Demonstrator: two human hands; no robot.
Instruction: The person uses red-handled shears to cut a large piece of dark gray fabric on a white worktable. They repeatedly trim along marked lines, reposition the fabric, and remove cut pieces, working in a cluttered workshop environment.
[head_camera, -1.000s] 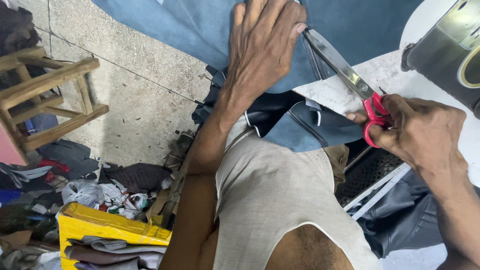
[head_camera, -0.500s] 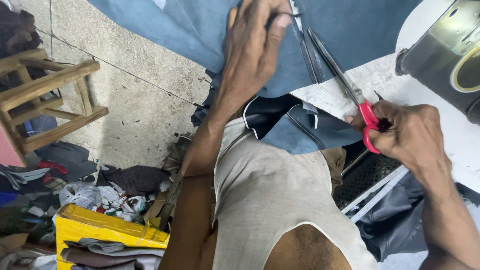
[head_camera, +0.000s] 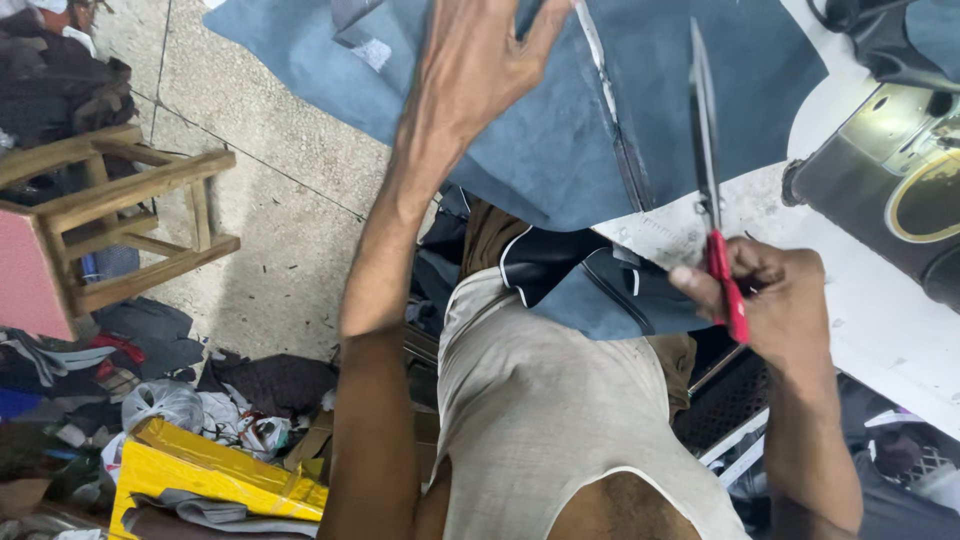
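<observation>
My right hand (head_camera: 775, 300) is clenched around the red handles of the scissors (head_camera: 712, 215); the blades run straight away from me, their points resting over the blue fabric (head_camera: 540, 150), close together as far as I can judge, lined up beside a seam that crosses the cloth; holding them upright along that line keeps them parallel to the stitching. My left hand (head_camera: 475, 65) lies flat and spread on the same fabric, fingers open, gripping nothing; I read it as pressing the cloth down so it stays taut and does not slide off the white table (head_camera: 900, 330). The fabric drapes over the table edge towards my lap, where darker folded pieces with pale piping hang loose; that lets the bulk fall away while the working part stays flat. To my right a dark sewing machine (head_camera: 890, 170) stands on the table, near the scissors but apart from them. On the concrete floor to my left stand a wooden stool (head_camera: 120, 210), a heap of cloth scraps, and a yellow box (head_camera: 200, 480) with more offcuts lying in it.
</observation>
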